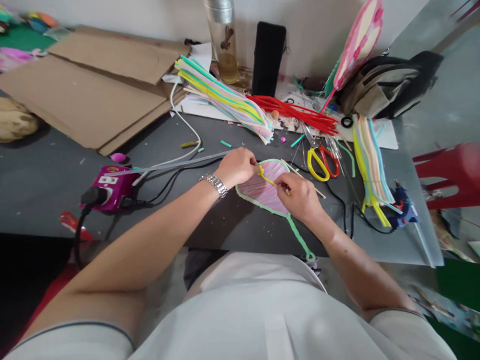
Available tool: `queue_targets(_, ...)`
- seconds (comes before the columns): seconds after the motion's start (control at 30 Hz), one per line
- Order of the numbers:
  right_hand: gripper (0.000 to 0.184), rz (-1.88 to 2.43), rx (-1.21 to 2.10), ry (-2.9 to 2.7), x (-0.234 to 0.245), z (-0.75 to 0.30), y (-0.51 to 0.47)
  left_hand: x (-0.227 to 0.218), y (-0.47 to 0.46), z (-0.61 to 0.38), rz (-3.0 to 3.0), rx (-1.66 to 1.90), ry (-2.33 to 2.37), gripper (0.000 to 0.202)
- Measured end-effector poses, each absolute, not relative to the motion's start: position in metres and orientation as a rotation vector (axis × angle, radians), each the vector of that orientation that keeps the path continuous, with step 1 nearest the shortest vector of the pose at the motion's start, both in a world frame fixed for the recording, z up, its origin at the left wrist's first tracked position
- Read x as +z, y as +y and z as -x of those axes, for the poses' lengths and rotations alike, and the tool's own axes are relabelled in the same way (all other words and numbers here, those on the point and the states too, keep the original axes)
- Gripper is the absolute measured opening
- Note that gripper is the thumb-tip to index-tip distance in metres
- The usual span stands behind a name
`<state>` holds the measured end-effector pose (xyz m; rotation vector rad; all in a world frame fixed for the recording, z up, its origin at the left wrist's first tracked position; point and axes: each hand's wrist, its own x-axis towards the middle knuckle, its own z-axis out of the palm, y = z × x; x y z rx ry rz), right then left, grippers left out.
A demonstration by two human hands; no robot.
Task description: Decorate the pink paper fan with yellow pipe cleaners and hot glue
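Observation:
A fan-shaped craft piece (258,188) lies on the dark table, with a pinkish-purple fill, a pale green fuzzy rim and a green handle ending in a small loop. Across its upper part runs a yellow pipe cleaner (267,178). My left hand (239,165), with a metal watch at the wrist, pinches the yellow strip's left end near the rim. At the other end, my right hand (298,194) has its fingers closed on the same strip, over the fan's right side. The fingertips partly hide the strip's ends.
Scissors (318,164) with yellow and red handles lie right of the fan. Bundled pastel pipe cleaners (225,97) and red ones (296,111) lie behind. A purple power socket (110,187) with cables is left; a blue glue gun (404,207) is right. Cardboard (86,95) covers the back left.

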<state>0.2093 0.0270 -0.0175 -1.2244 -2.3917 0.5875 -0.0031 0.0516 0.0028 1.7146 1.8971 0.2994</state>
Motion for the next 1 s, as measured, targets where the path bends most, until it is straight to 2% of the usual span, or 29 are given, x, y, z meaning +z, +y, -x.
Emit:
queue_targets(0.43,0.026,1.202,0.438,-2.629,-0.016,-0.217,0.011,-0.004,0.049,0.001,-1.718,0.359,1.922,0.011)
queue_targets(1.0,0.023,1.228,0.393,-2.611,-0.016,-0.204,-0.002,-0.002,0.039,0.001,-1.704,0.55,1.907,0.009)
